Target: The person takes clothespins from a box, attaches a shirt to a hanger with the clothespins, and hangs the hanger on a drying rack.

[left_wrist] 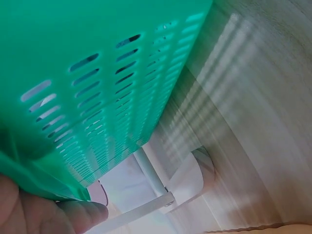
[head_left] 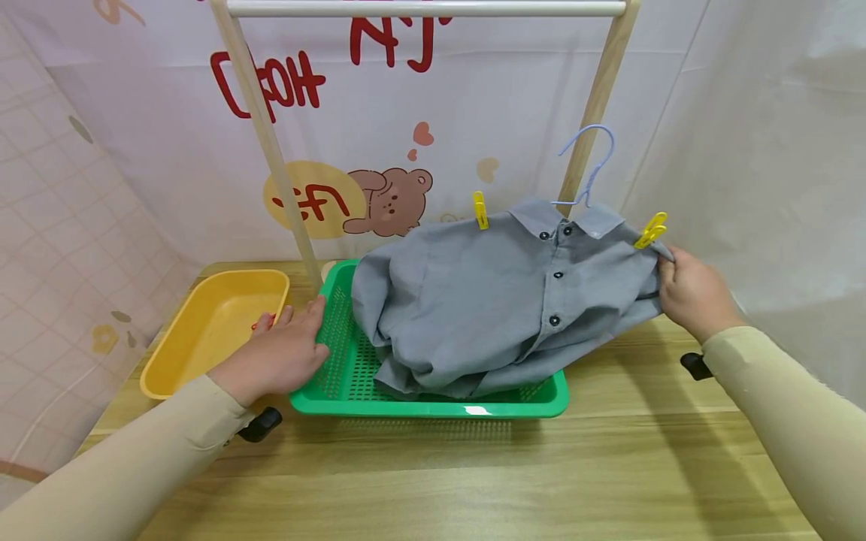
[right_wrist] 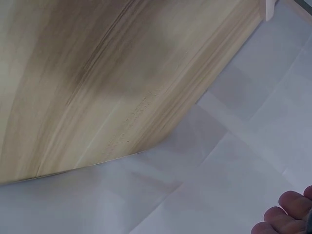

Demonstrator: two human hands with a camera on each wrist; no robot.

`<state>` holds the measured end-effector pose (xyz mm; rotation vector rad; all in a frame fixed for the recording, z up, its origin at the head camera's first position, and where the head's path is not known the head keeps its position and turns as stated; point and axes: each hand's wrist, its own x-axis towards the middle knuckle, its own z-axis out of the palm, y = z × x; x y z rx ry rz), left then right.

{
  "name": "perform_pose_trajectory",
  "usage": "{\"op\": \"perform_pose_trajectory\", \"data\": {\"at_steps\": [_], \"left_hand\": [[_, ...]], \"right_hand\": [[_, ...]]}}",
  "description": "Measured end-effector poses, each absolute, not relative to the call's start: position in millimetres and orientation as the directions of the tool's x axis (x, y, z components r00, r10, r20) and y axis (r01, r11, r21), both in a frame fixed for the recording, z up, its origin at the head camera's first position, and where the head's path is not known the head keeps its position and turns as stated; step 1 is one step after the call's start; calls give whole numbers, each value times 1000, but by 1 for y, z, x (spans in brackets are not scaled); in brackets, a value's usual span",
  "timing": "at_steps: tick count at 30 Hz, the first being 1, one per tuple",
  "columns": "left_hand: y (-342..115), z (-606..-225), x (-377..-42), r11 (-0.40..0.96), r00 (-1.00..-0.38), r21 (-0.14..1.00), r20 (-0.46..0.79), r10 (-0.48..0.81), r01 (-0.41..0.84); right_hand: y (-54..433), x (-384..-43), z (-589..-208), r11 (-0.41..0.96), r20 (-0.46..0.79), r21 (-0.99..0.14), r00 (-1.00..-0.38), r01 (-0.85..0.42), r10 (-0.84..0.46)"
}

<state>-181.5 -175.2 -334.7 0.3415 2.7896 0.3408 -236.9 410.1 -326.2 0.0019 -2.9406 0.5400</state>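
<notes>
A grey button-up shirt (head_left: 480,293) lies bunched over a green slotted basket (head_left: 419,409). My right hand (head_left: 697,293) pinches the shirt at its right side, near the shoulder. Its fingertips (right_wrist: 287,214) show at the corner of the right wrist view. The hook of a light blue hanger (head_left: 594,161) sticks up out of the collar. One yellow clothespin (head_left: 480,210) sits on the left shoulder area, another yellow clothespin (head_left: 652,230) beside my right hand. With fingers extended, my left hand (head_left: 277,357) rests on the basket's left rim.
A yellow tray (head_left: 158,387) stands left of the basket, with a small red item (head_left: 262,321) partly hidden by my left hand. Behind rises a wooden rack with a white top bar (head_left: 426,9). All stand on a wooden table (head_left: 419,481) against a printed wall covering.
</notes>
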Motion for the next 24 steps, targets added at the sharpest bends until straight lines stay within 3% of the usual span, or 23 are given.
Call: {"op": "perform_pose_trajectory", "data": {"at_steps": [24], "left_hand": [[-188,-331,-184,964,-925,217,-311,220,156]], "right_hand": [[421,-239,-330,947,196,-319,-980,-40,25]]}}
